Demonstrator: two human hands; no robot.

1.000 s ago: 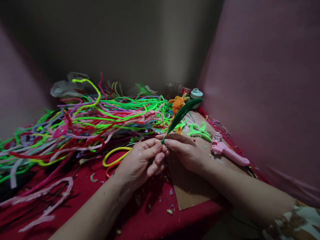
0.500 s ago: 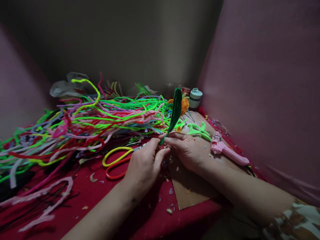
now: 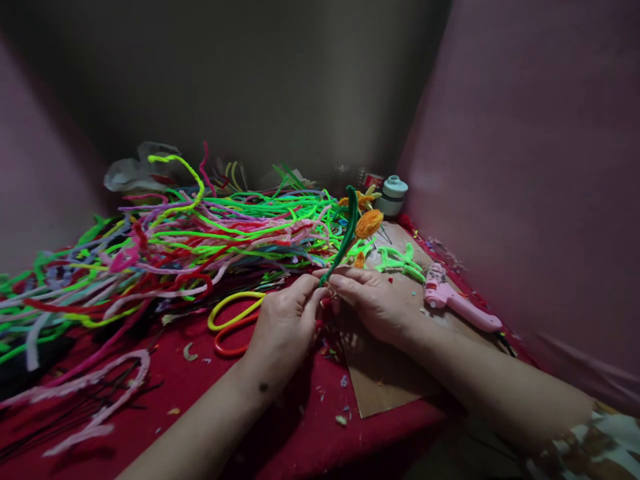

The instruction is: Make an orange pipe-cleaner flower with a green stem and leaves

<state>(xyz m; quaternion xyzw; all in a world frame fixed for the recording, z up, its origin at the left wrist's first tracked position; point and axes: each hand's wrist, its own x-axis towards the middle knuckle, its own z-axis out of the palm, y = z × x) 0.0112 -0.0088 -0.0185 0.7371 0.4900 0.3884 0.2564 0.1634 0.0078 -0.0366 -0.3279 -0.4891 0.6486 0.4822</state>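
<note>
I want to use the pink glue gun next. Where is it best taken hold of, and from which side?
Grip the glue gun by its long handle, the end nearer the person, coming from above with the right hand. It lies flat on the cardboard, handle free, nozzle end toward the neon green pieces.

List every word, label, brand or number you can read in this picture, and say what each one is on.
No text can be read.
The red can at the back may bear a label, but it is too small and dark to read.
The pink glue gun shows no legible marking.
The pale round container shows none either.
The dark green pipe cleaner, held by the left hand and right hand, has no writing.
</note>
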